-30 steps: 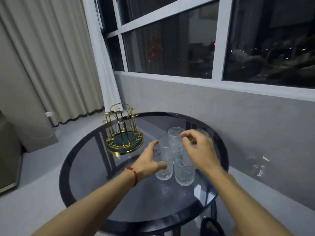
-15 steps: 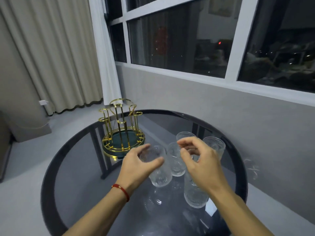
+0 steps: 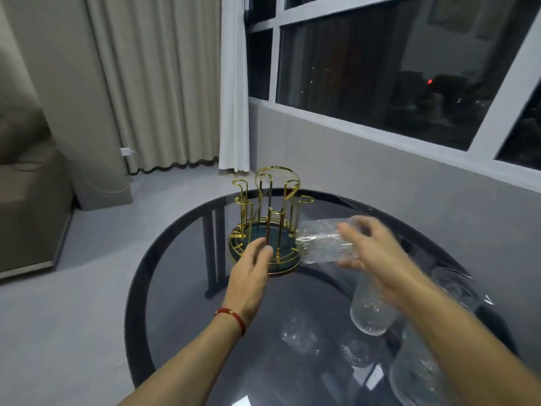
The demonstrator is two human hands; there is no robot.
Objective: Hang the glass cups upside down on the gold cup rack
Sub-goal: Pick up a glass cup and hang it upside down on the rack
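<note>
Hands reach over a round dark glass surface (image 3: 175,288) toward a gold cup rack (image 3: 268,221), which stands upright on the far left part of that surface. The rack has looped wire prongs rising from a round green base, and no cup hangs on it.

The right hand (image 3: 377,253) is clamped around a ribbed clear glass cup (image 3: 322,241), fingers over the top and thumb beneath. The cup lies tipped on its side in the air, just right of the rack, one end close to the rack's base rim. Motion blur hides which end is the mouth.

The left hand (image 3: 251,273) is half open, fingers loosely curled and apart, in front of the rack's base. Its fingertips sit at the near prongs; contact cannot be told. A red cord (image 3: 231,315) circles that wrist.

Right of the rack, below the right forearm, more glass cups (image 3: 371,312) stand on the surface, partly hidden.
</note>
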